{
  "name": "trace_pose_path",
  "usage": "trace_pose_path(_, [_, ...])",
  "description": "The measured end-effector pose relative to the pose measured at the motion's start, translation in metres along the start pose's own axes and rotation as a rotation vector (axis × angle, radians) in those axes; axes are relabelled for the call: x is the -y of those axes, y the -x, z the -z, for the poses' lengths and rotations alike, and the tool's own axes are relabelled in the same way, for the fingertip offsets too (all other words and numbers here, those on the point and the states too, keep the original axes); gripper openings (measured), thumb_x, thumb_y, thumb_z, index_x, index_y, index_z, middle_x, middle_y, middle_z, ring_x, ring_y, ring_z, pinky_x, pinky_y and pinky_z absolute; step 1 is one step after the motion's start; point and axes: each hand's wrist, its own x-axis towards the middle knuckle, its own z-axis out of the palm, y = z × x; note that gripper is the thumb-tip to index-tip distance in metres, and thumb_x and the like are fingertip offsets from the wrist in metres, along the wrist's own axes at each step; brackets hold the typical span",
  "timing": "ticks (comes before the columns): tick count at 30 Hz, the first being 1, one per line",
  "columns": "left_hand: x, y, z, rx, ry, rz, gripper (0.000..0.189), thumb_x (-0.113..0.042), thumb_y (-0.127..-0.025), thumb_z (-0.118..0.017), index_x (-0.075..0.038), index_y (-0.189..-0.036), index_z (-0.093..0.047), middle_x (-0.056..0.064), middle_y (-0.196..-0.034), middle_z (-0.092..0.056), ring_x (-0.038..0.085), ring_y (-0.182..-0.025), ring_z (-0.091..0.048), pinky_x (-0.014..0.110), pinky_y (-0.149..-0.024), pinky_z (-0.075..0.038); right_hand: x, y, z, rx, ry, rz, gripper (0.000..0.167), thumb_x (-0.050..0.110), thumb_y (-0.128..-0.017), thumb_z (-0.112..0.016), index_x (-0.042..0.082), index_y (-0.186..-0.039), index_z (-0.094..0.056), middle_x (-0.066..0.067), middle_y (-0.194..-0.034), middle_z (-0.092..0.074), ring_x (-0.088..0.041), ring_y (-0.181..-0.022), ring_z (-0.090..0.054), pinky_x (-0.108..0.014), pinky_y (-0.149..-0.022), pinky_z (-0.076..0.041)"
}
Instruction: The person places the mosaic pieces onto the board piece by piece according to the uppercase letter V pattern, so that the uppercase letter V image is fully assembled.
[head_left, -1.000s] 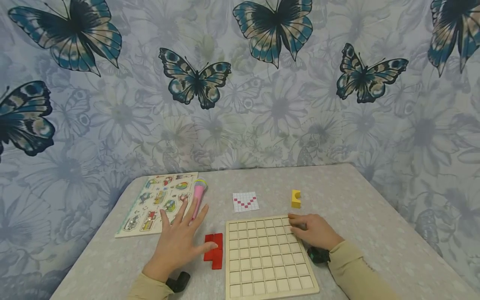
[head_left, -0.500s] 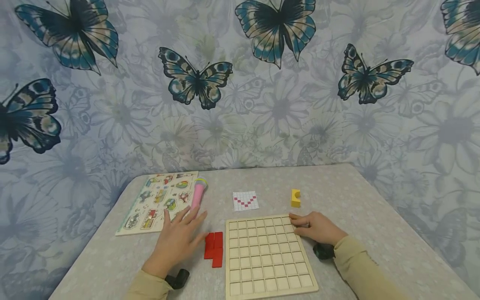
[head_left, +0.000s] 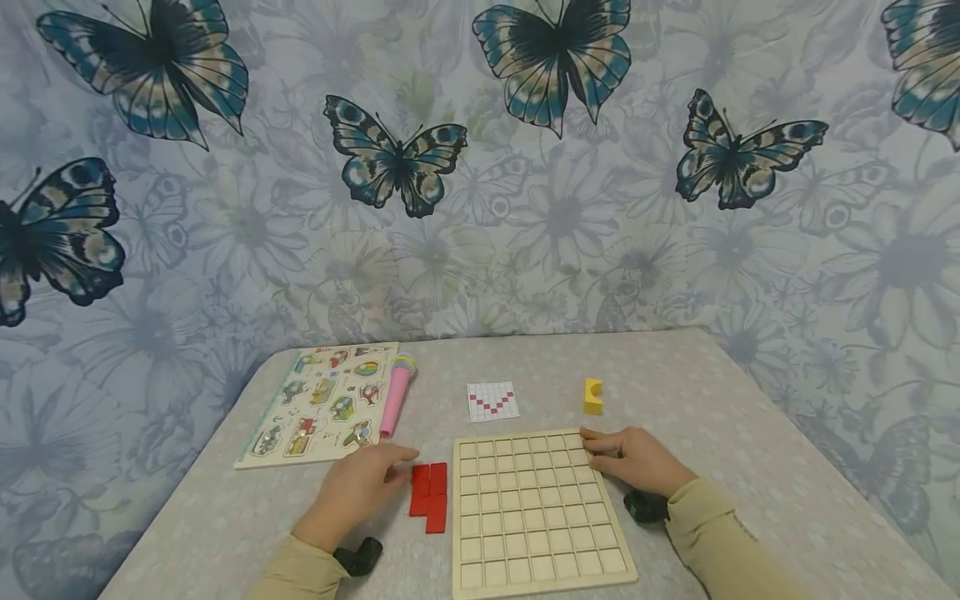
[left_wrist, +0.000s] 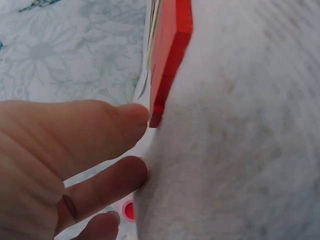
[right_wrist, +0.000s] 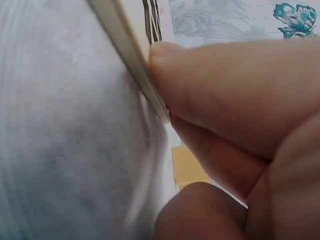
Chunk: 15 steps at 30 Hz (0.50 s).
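A wooden grid board (head_left: 537, 510) lies on the table, its squares bare. My right hand (head_left: 636, 458) holds it at the far right corner; in the right wrist view the thumb (right_wrist: 172, 60) is on the board's edge and another finger is right beside the corner. Several flat red pieces (head_left: 430, 497) lie side by side left of the board. My left hand (head_left: 358, 486) is just left of these pieces, fingers loosely bent and holding nothing. In the left wrist view its thumb (left_wrist: 132, 120) comes right up to the end of the red pieces (left_wrist: 170, 45), with a finger resting near the table.
Behind the board lies a small white card (head_left: 492, 402) with a pink V-shaped pattern. A yellow block (head_left: 592, 397) with a rounded notch stands to its right. At the left lie a picture puzzle board (head_left: 315, 400) and a pink toy microphone (head_left: 397, 396).
My left hand has come down from above the red pieces to beside them, its spread fingers now bending in. The right hand stays at the board's corner.
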Motion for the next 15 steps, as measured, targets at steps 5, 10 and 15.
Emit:
trace_pose_path(5, [0.002,-0.001,-0.003,0.048,0.07,-0.014,0.033,-0.017,-0.083,-0.086,-0.023,-0.114,-0.079,-0.01,-0.106,-0.075,0.004,-0.079,-0.062,0.029,-0.07,-0.052,0.0,0.001,-0.001,-0.008,-0.01,-0.004,0.041,0.025,-0.098,-0.072,0.005,-0.133,-0.068,-0.006,-0.149,-0.056,-0.034,-0.14,-0.05,-0.049,-0.106,-0.046])
trace_pose_path(10, [0.008,-0.002,-0.007,0.045,0.112,-0.017,0.031,-0.018,-0.084,-0.086,-0.023,-0.114,-0.079,-0.011,-0.106,-0.075,0.005,-0.086,-0.064,0.03,-0.075,-0.053,0.001,0.001,-0.001,-0.013,0.008,-0.004,0.041,0.026,-0.098,-0.072,0.005,-0.133,-0.068,-0.006,-0.149,-0.056,-0.036,-0.139,-0.05,-0.05,-0.106,-0.046])
trace_pose_path(15, [0.012,-0.003,-0.01,0.042,0.136,-0.022,0.029,-0.018,-0.085,-0.085,-0.025,-0.113,-0.079,-0.013,-0.105,-0.074,0.003,-0.087,-0.063,0.03,-0.076,-0.053,0.003,0.002,-0.001,-0.016,0.025,0.002,0.041,0.028,-0.098,-0.071,0.005,-0.132,-0.069,-0.008,-0.149,-0.056,-0.038,-0.138,-0.051,-0.049,-0.103,-0.049])
